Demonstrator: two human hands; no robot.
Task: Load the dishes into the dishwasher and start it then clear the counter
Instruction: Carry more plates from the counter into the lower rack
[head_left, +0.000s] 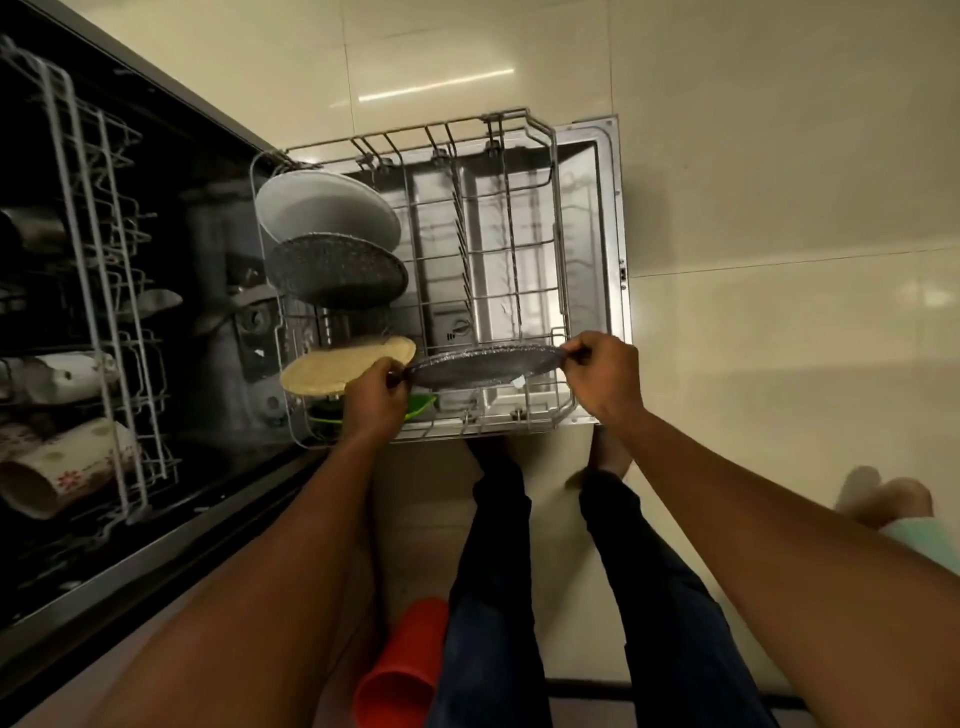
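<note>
Head view: The wire lower rack (555, 218) is sitting pulled out over the open stainless dishwasher door (597, 208). Along its left side it is holding three plates on edge: a round white plate (327, 208) at the far end, a round dark grey speckled plate (337, 270) just beside it, and a round cream plate (348, 364) nearer the person. A green item (423, 404) is lying at the near left corner of the rack; its shape cannot be determined. A second round dark grey speckled plate (485, 366) is hanging over the near part of the rack, to the right of the cream plate. The left hand (376, 400) is pinching its left edge and the right hand (605, 376) is pinching its right edge, fingers curled round the rim. To the left, the white wire upper rack (93, 260) is carrying a white mug (67, 374) and a floral-patterned mug (62, 467), both lying on their sides. An orange-red plastic cup (402, 670) is showing at the bottom edge, beside the person's leg.
</note>
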